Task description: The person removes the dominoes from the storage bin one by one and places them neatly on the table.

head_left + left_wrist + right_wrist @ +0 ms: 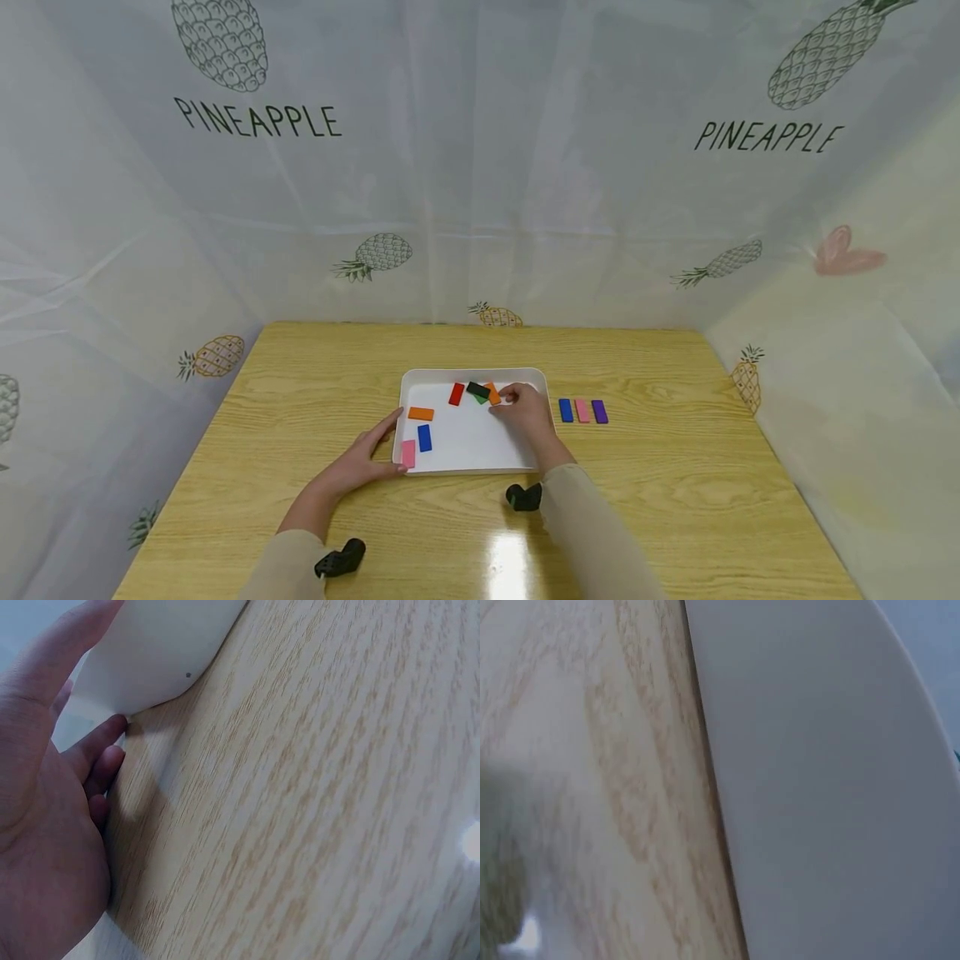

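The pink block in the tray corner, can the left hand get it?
Probably yes. The left hand rests against the white tray right beside the pink block, and nothing lies between them except the tray's low rim.

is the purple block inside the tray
No, the purple block lies on the table right of the tray.

green block: mostly hidden under the black block
right hand fingertips: grip unclear
tray: cut off, blurred
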`<state>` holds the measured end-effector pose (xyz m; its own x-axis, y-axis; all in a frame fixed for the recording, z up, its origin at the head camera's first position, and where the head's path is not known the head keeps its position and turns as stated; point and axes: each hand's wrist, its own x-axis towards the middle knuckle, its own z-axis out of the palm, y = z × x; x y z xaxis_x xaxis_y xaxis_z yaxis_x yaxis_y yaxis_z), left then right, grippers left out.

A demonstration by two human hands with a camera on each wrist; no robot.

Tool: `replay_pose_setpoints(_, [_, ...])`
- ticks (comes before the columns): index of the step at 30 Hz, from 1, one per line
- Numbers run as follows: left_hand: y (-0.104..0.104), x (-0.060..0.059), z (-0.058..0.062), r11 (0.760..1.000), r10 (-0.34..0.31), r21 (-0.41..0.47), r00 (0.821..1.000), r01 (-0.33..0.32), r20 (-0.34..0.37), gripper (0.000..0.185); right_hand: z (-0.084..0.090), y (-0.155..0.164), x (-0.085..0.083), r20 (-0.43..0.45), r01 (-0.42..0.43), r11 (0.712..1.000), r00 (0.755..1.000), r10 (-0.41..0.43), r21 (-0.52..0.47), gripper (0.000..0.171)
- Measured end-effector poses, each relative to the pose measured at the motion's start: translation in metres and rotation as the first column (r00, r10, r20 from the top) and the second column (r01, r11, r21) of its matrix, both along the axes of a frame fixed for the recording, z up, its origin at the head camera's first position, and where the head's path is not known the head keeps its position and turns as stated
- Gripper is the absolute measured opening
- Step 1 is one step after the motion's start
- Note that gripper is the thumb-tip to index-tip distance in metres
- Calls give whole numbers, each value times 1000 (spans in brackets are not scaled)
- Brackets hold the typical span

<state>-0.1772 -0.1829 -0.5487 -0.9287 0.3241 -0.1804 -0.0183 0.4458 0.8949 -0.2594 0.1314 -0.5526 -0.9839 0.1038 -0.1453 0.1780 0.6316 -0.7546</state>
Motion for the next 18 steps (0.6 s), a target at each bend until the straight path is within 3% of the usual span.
replay_pose_setpoints(18, [-2, -2, -7, 1000, -4, -19, 1000, 4, 21, 99, 0, -2, -3, -8, -2, 998, 1000, 2, 57, 25])
